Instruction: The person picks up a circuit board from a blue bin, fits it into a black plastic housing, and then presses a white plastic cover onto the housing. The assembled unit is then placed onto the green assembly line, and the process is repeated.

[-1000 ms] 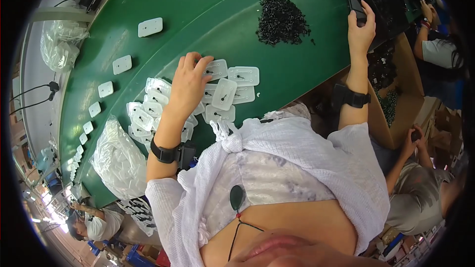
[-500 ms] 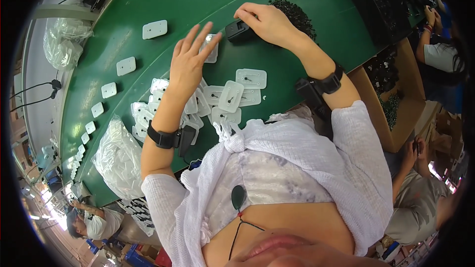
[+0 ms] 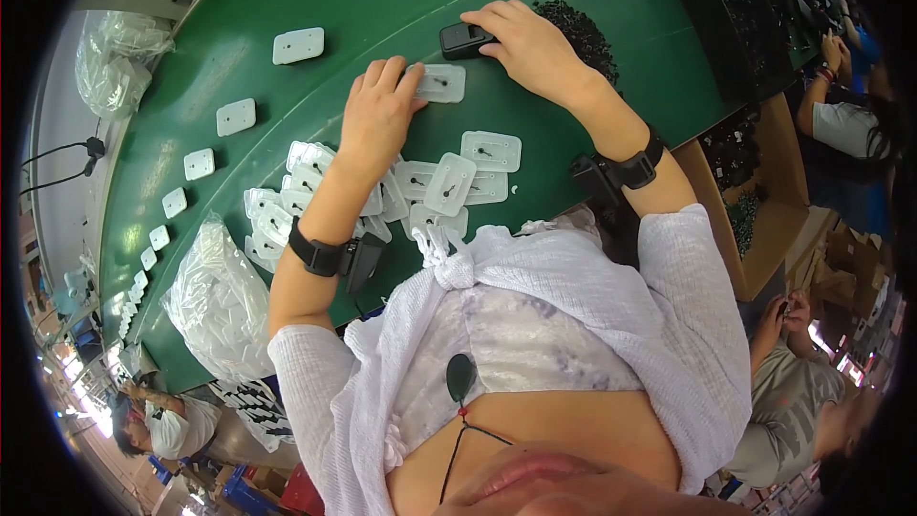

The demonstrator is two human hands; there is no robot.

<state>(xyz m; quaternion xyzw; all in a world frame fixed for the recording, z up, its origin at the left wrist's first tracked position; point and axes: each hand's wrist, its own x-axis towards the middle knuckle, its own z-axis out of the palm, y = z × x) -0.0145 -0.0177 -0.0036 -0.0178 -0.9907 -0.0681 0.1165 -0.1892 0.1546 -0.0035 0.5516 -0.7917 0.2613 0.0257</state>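
Observation:
My left hand has its fingers bent and gathered at the left edge of a translucent white plastic case, which has a small dark part in its middle. Its grip on that edge is partly hidden by the fingers. Just beyond, my right hand holds a black rectangular block by its right end. Nearer to me lies a loose heap of similar white cases, several with a dark part inside. A pile of small black parts sits to the right of my right hand.
White cases stand in a spaced line along the left of the green table. A clear plastic bag of white pieces is at the near left. At right are a black bin and a cardboard box; co-workers sit beyond.
My left hand's spread fingers have closed in at the white case, which now lies farther right and sideways. The right hand's hold on the black block has shifted, and the block sits more level.

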